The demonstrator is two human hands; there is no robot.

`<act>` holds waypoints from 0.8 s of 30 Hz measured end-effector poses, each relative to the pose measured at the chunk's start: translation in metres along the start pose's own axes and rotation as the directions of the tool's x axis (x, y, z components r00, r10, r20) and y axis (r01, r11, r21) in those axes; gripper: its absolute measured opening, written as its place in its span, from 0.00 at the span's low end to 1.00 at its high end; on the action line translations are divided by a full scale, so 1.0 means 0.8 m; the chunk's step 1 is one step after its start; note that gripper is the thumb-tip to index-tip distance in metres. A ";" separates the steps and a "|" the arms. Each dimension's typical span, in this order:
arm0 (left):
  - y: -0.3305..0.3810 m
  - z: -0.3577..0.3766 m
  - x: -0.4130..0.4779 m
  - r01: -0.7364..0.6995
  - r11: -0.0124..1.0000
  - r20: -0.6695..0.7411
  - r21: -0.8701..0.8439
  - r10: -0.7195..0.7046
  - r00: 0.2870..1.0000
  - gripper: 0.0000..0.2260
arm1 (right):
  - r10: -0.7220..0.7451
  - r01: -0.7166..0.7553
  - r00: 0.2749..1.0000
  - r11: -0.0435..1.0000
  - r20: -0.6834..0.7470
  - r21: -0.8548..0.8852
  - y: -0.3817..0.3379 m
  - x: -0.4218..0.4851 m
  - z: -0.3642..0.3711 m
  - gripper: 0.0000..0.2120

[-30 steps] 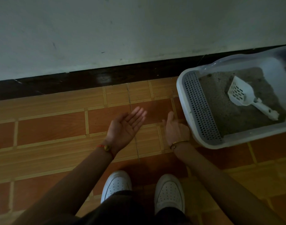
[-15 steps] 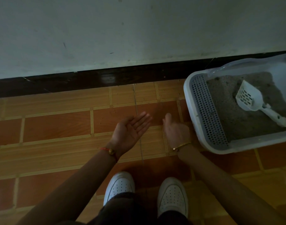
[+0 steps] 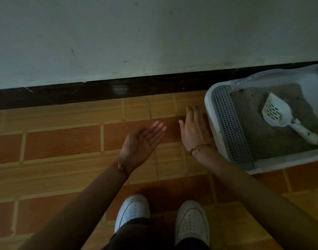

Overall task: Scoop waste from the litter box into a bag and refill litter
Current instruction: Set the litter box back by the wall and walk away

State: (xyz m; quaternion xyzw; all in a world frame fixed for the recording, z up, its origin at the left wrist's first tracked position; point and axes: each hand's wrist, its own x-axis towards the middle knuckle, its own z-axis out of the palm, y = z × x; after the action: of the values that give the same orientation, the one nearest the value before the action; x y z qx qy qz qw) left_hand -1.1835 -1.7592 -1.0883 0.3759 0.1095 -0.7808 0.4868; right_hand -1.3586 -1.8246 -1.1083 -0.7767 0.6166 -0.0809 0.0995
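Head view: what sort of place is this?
Probably a room in a home with a cat: a litter box with a white scoop lying in the litter sits on a brick-pattern tiled floor beside a plain wall.

Scoop (image 3: 280, 114) seemingly atop litter (image 3: 253, 138) in box (image 3: 289, 162)

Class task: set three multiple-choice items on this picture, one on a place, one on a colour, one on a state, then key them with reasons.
1. Where does the scoop lie?
A. on the floor
B. on the litter in the litter box
C. in a bag

2. What colour are the shoes?
A. white
B. black
C. red

3. How are the left hand and right hand?
A. open, holding nothing
B. both fists
C. gripping the scoop

Key: 1 B, it rests on grey litter; 2 A, both toes show white; 3 A, the fingers are straight and hold nothing.
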 end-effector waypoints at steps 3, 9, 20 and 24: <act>0.007 -0.002 -0.001 -0.021 0.999 0.029 -0.031 0.022 0.999 0.18 | 0.097 -0.098 0.990 0.995 0.098 0.008 0.014 0.014 0.027 0.29; 0.009 -0.004 -0.008 -0.008 1.000 0.003 -0.028 0.008 1.000 0.19 | 0.215 -0.228 0.955 0.973 0.206 0.039 0.030 0.032 0.049 0.31; 0.013 -0.008 -0.007 -0.025 0.999 -0.057 -0.043 0.023 0.998 0.18 | -0.095 0.073 0.995 0.913 0.034 0.401 0.004 -0.026 0.046 0.20; 0.014 -0.011 -0.005 -0.037 0.998 -0.066 -0.057 0.033 0.997 0.18 | 0.045 -0.022 0.994 0.974 -0.095 0.224 0.022 -0.021 0.050 0.13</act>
State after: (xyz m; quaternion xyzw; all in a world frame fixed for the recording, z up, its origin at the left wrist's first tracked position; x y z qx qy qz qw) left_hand -1.1689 -1.7571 -1.0893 0.3888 0.1413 -0.7561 0.5072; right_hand -1.3689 -1.8095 -1.1515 -0.7451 0.6209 -0.1865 0.1564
